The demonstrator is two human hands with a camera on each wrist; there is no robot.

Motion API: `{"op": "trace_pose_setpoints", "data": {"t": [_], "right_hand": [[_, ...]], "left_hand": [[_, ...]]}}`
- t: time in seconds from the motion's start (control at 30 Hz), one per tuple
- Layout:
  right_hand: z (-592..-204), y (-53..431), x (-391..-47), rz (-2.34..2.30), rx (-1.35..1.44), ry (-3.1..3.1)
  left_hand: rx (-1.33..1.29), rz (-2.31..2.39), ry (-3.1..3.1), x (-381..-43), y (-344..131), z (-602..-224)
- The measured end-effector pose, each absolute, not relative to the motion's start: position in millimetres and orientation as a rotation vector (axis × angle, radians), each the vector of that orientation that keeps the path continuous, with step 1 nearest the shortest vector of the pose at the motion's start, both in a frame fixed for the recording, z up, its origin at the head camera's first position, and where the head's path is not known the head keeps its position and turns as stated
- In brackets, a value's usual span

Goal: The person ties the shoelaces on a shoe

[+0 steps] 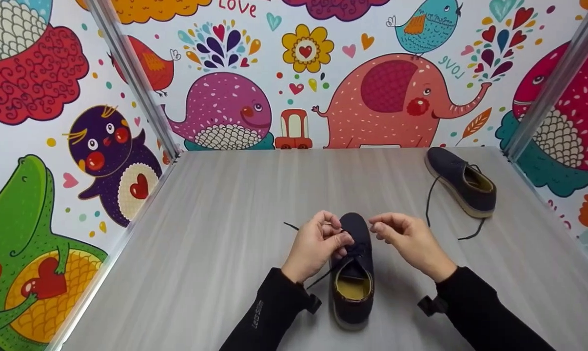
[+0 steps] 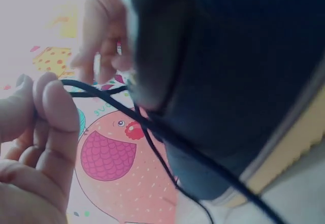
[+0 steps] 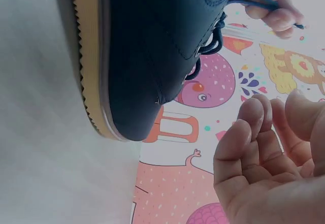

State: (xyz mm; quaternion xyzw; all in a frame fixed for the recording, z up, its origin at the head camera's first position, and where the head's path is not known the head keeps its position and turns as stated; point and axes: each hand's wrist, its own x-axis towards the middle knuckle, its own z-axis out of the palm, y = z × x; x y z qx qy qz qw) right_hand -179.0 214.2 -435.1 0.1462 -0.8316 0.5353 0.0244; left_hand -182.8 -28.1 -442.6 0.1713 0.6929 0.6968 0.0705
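1. Plainly dark navy across the near shoe (image 1: 355, 269), with a yellowish insole (image 1: 352, 288), a matching dark lace (image 2: 172, 139) and a tan sole (image 3: 91, 46) notched along its edge.
2. Set lengthwise on the grey, streaked counter (image 1: 216, 234), about midway between its left and right edges, toe toward the far edge.
3. Partly behind the left hand (image 1: 318, 246) in the head view, with those fingers pinched on the lace and a lace tip (image 1: 290, 225) poking out to the left.
4. Just beside the right hand (image 1: 411, 239), apart from it, near the toe's right side; those fingers loosely curved, thumb close to them, empty.
5. In count: two shoes, including a second shoe (image 1: 457, 183) near the counter's far right corner with two loose lace ends (image 1: 427, 200); two hands; two black sleeves (image 1: 274, 307); two lace strands running to the left fingers in the right wrist view.
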Motion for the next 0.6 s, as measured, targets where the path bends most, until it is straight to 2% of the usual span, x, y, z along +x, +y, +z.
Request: {"op": "trace_pose_setpoints", "data": {"t": [0.3, 0.6], "right_hand": [[-435, 209, -164, 1.600, 0.646, -2.495], [-443, 208, -163, 1.454, 0.710, -2.427]], "left_hand": [[0.697, 1.682, 2.499, -181, -13, -435], [0.776, 1.549, 2.595, -179, -5, -432]]}}
